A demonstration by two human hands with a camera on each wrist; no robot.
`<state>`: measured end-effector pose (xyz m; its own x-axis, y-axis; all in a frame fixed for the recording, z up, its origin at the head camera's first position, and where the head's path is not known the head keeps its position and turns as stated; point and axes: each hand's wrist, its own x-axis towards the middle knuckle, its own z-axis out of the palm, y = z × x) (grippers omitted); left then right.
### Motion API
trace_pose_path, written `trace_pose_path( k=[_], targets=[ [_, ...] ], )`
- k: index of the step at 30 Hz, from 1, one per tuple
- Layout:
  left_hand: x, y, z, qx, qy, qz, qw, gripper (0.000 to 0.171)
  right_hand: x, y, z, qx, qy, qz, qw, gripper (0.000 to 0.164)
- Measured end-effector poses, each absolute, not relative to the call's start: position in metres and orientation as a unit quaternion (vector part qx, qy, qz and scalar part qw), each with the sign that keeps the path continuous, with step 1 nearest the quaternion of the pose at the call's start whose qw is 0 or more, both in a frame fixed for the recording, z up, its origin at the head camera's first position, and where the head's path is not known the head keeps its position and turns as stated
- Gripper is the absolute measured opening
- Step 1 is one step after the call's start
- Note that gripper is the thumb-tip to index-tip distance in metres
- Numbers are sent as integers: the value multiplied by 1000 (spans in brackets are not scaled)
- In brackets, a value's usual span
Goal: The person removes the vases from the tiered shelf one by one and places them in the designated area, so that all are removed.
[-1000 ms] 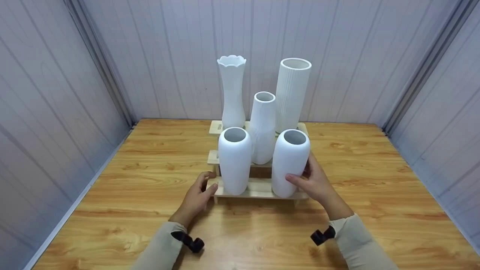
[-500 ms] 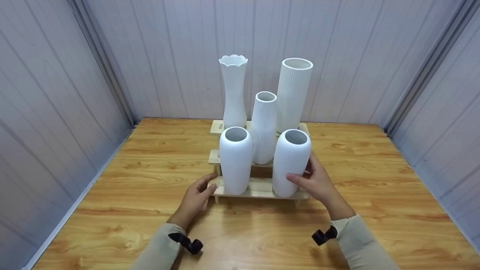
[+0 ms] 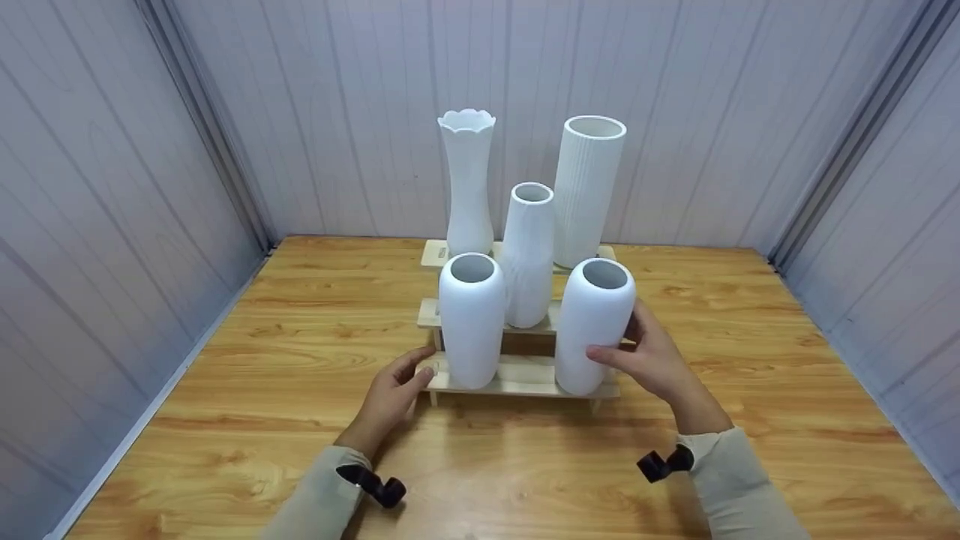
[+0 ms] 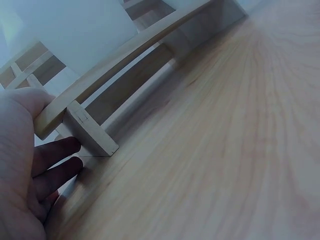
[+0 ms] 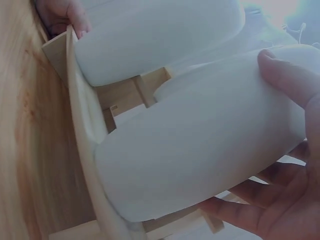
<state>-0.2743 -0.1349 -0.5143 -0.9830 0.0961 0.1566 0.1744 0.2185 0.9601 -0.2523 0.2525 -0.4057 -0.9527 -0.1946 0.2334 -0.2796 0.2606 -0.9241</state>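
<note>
In the head view, my right hand (image 3: 654, 364) grips a smooth white vase (image 3: 592, 326) from its right side, thumb across the front. This vase stands upright at the right end of the lowest step of a tiered wooden stand (image 3: 525, 373). The right wrist view shows the vase's base (image 5: 130, 185) on the step board, fingers spread behind its wall. My left hand (image 3: 391, 391) holds the stand's lowest step at its left end. In the left wrist view, its thumb lies over the board (image 4: 100, 75) and its fingers (image 4: 60, 172) reach below, beside the leg.
A matching white vase (image 3: 472, 330) stands at the lowest step's left end. A tapered vase (image 3: 528, 262) stands on the middle step. A scalloped-rim vase (image 3: 468, 187) and a ribbed cylindrical vase (image 3: 589, 195) occupy the top step. Panelled walls (image 3: 360, 112) enclose the wooden table (image 3: 315, 315).
My right hand has shifted the vase it grips a little to the right along the lowest step. My left hand stays at the stand's left end.
</note>
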Motion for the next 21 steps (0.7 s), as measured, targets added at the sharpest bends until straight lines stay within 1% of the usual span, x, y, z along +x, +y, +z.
trace_pose_path(
  k=[4,9,16,21],
  targets=[
    [-274,-135,-514,-89,-777,-622,30,38,-251,257,-401,160,-797,581,33,92],
    [-274,-134,-512,-93,-769,-632,26,40,-249,263,-395,169,-804,570,35,91],
    [-275,-135,-514,-86,-780,-620,21,38,-245,271,-388,158,-814,559,28,90],
    [-276,-135,-515,-87,-783,-615,21,38,-244,276,-382,147,-813,562,22,93]
  ],
)
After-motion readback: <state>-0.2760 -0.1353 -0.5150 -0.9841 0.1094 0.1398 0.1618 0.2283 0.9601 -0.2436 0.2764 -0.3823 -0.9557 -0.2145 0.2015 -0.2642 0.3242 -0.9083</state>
